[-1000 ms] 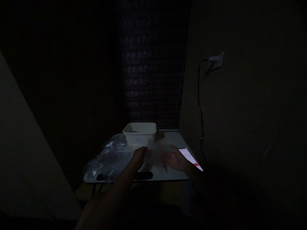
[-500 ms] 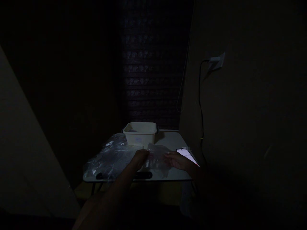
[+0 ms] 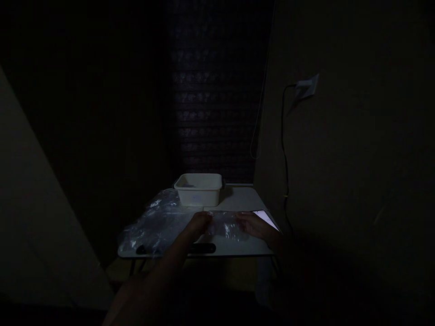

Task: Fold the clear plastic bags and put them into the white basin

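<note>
A clear plastic bag (image 3: 224, 225) is stretched between my two hands, low over the front right of the white table (image 3: 239, 197). My left hand (image 3: 201, 222) is closed on its left side. On its right side my right hand (image 3: 249, 222) grips it, with the fingers curled around the edge. The dim light hides the exact fingertips. More clear plastic (image 3: 152, 224) lies crumpled and spread across the table's left part, left of my left hand. A lit phone (image 3: 267, 219) lies partly behind my right hand.
A cream plastic tub (image 3: 199, 195) with side handles stands at the back of the table, something pale inside. A dark slot (image 3: 204, 248) runs along the front edge. A black cable (image 3: 285, 158) hangs from the wall socket (image 3: 307, 86) at right. A dark blind (image 3: 217, 99) hangs behind.
The bag's upper part has come down, and it now looks flatter and lower between my hands. My right hand has shifted slightly and covers more of the phone.
</note>
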Tool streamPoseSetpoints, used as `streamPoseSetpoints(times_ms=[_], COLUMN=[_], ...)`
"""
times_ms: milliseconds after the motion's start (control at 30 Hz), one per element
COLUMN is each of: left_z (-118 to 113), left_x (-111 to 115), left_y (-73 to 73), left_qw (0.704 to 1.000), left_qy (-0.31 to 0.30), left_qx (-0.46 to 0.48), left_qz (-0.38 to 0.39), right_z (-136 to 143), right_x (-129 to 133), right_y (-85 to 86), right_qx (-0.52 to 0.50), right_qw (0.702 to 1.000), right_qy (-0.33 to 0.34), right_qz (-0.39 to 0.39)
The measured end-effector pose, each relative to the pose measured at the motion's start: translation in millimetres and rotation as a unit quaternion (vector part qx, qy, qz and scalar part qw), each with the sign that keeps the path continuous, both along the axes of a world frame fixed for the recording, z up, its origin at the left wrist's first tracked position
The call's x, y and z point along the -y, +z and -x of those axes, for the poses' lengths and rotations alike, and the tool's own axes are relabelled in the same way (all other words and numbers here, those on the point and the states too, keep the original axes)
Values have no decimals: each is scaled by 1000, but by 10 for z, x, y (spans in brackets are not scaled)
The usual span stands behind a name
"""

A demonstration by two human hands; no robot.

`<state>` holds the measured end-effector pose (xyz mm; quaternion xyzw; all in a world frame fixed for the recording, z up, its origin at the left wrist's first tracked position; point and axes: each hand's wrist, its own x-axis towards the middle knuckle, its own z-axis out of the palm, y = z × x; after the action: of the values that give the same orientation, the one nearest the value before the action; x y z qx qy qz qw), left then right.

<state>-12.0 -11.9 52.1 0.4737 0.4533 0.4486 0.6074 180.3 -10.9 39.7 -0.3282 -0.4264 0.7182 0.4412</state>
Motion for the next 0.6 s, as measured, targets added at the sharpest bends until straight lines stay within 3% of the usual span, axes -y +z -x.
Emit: streamPoseSetpoints(times_ms=[600], left_z=[-32], left_x=[23], left_y=[25], left_qw=[1000], left_qy=[20], left_qx=[16], left_qz=[-7], right_z=[14], right_x=[52], right_y=[72], right_qx=[-4], right_qw=[998], right_qy=[58], right_qz=[-10])
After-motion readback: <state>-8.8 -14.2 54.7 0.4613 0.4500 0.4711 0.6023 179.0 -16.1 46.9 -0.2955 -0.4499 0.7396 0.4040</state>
